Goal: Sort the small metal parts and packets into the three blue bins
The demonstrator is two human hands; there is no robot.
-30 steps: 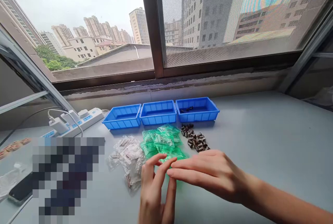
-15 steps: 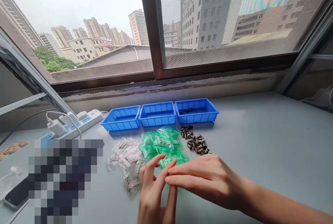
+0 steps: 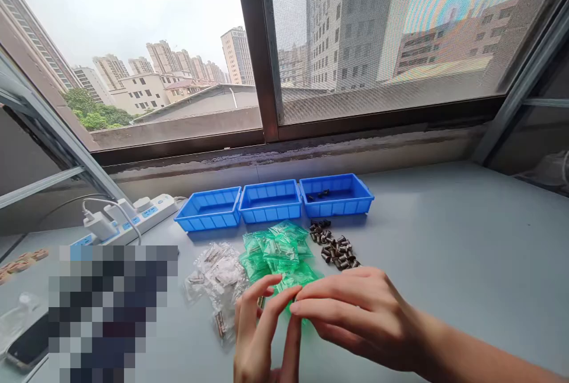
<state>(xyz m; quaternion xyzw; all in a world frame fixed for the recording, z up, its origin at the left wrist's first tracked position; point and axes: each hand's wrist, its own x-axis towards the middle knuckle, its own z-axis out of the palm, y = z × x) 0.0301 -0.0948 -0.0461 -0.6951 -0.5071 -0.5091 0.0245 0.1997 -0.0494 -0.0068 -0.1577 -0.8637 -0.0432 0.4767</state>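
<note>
My left hand (image 3: 265, 335) is closed in a pinch, index finger and thumb nearly meeting at their tips. Against those fingertips press the fingers of my right hand (image 3: 371, 318), also closed. A dark sliver shows where the two hands meet, too small and covered to name. Just beyond them lies a pile of green zip bags (image 3: 280, 248) with small metal parts inside, partly hidden by my fingers. Clear plastic bags (image 3: 222, 270) of small parts lie left of it. Dark metal screw-like pieces (image 3: 340, 251) are heaped to the right.
Three blue bins stand in a row below the window: a left bin (image 3: 208, 221), a middle bin (image 3: 271, 211) and a right bin (image 3: 338, 208) with a few dark pieces inside. A white power strip (image 3: 153, 210) and a phone (image 3: 29, 341) are on the left.
The view has tilted up slightly, so the table things sit lower. My right fingertips have shifted a little at the left hand's pinch, and a dark sliver now shows between them.
</note>
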